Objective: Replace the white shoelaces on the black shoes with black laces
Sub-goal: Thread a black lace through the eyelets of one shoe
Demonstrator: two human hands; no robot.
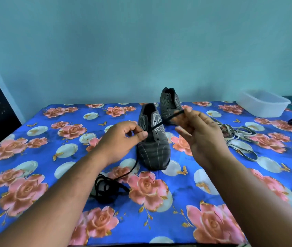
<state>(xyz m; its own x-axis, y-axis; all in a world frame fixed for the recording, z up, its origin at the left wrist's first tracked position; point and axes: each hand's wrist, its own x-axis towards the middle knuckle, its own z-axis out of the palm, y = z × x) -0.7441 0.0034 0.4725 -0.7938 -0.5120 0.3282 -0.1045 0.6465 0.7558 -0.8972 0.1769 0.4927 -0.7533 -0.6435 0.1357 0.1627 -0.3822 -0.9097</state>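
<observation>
— What colours are the 2 shoes [153,139]?
— Dark grey with thin pale stripes. The lace [109,186] is black.
— And the tablecloth [34,175]?
— Bright blue, printed with pink roses, white discs, gold butterflies. The wall [141,41] is teal.

We see soft, even, bright light, cool teal cast over wall [141,41]. Shadows weak, small under near shoe [153,139]. No glare. We notice wide-angle bending at edges; slight blur on right hand [200,132]; forearms darker at bottom.
</observation>
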